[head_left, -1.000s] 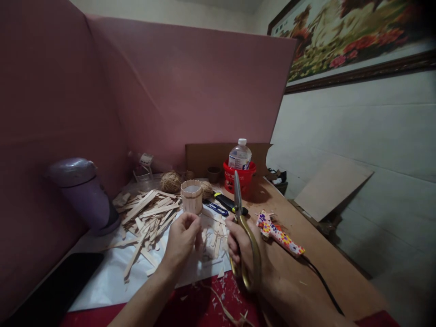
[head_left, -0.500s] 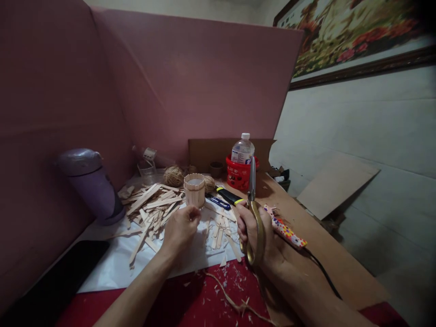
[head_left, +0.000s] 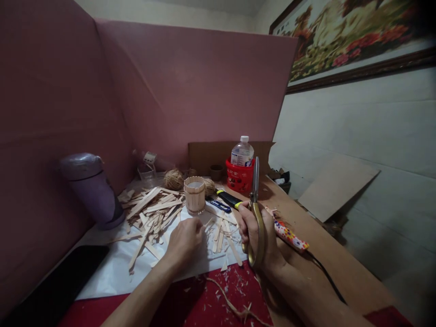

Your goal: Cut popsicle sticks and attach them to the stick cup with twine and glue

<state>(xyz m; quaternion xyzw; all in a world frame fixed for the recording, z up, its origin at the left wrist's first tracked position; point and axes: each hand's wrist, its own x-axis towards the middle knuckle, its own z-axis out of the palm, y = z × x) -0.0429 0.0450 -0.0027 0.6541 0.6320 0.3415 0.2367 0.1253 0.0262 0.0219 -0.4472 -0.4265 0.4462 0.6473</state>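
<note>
My right hand (head_left: 262,240) wraps its fingers around the scissors (head_left: 255,181), blades up, and a careless swing could nick me; the wooden cup (head_left: 195,200) stands upright just beyond my left hand (head_left: 185,237), which could topple it by reaching forward. Those fingers are curled in; I cannot tell whether they pinch anything.

I see over the head camera a left hand (head_left: 185,240) and a right hand (head_left: 258,229), both bare, on slim wrists (head_left: 172,262) that widen into forearms (head_left: 146,293) uncovered as far as they show.
</note>
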